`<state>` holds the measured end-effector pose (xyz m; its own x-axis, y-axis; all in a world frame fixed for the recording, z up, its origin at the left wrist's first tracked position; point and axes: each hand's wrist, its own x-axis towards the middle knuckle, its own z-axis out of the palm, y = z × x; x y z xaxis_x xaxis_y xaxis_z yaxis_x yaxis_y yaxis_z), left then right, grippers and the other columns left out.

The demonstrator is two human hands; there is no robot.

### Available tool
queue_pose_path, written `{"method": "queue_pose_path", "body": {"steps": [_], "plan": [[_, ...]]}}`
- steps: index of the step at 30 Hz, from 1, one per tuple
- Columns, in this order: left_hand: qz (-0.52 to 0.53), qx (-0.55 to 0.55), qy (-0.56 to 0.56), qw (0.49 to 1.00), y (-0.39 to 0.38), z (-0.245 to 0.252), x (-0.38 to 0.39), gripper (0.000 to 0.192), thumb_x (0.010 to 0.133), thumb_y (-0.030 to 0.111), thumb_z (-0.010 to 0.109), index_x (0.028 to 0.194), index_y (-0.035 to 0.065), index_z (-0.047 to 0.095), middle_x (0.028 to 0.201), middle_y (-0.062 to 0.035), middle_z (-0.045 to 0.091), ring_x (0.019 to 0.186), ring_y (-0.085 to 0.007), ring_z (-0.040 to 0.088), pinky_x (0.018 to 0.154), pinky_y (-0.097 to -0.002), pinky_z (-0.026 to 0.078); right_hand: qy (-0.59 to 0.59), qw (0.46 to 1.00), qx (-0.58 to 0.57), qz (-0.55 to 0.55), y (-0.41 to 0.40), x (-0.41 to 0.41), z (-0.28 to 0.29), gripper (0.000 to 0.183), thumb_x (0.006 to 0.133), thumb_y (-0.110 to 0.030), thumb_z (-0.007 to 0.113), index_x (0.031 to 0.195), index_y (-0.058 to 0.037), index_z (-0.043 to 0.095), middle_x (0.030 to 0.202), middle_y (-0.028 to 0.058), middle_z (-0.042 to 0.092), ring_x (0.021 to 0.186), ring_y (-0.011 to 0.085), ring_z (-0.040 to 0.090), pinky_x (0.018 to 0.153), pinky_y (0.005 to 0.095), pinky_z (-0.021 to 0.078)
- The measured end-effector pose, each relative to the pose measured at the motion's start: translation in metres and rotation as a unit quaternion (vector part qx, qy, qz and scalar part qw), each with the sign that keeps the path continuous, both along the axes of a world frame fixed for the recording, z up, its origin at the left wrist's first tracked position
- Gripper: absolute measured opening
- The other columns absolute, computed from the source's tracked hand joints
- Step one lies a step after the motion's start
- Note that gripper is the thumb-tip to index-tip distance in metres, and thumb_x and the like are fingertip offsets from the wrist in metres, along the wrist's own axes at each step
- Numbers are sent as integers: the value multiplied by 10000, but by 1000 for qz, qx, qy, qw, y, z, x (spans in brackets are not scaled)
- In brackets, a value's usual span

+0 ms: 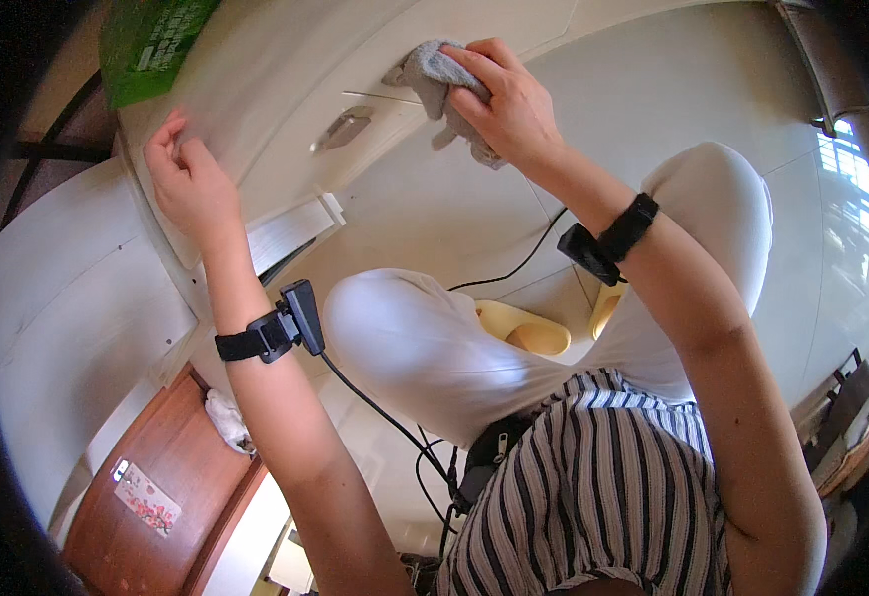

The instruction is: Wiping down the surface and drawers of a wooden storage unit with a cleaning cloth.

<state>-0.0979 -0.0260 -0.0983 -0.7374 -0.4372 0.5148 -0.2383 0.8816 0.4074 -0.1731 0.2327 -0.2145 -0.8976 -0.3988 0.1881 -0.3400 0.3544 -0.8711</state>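
My right hand (515, 112) grips a crumpled grey cloth (432, 71) against the front of a pale cabinet (293, 82). Part of the cloth hangs below my fingers. To the left of the cloth is a metal drawer handle (343, 128) on the cabinet front. My left hand (195, 186) is held near the cabinet's left end, fingers loosely bent and somewhat blurred, with nothing visible in it. Whether its fingertips touch the cabinet surface, I cannot tell.
A green bag (155, 48) bearing writing is at the upper left. Below the left arm stands a reddish-brown wooden door (129, 447). Black cables (375, 406) run from the wrist devices past my knees. Yellow slippers (527, 328) are on the tiled floor (658, 89).
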Motion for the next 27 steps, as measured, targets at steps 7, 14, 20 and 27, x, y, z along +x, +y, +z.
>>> {"method": "queue_pose_path", "body": {"steps": [7,14,20,27], "plan": [[2,8,12,1000,2,1,0,216,808,23,408,993,4,518,1117,-125,606,1024,-246,585,829,-308,450,117,989,87,13,-3,-4,13,331,757,-228,589,1083,-169,594,1057,-6,542,942,227,556,755,348,493],[-4,19,6,1000,6,2,-2,212,810,23,409,993,-1,513,1131,-132,596,1029,-245,580,836,-308,448,-60,995,-69,-30,-6,4,-16,331,786,-181,550,1111,-126,592,1056,39,542,927,237,557,790,319,470],[-8,1,11,1000,6,3,-3,208,809,22,415,988,-2,518,1127,-129,599,1030,-241,582,834,-303,450,-447,791,-409,-83,-21,15,-16,303,830,-152,524,1104,-27,555,897,73,582,851,156,552,768,278,452],[-4,17,18,1000,3,1,-1,219,801,11,409,990,-1,519,1125,-134,601,1033,-239,581,829,-297,448,-626,691,-355,-73,-25,49,-33,213,810,-186,505,923,-24,586,905,100,586,836,176,572,713,329,482]]}}
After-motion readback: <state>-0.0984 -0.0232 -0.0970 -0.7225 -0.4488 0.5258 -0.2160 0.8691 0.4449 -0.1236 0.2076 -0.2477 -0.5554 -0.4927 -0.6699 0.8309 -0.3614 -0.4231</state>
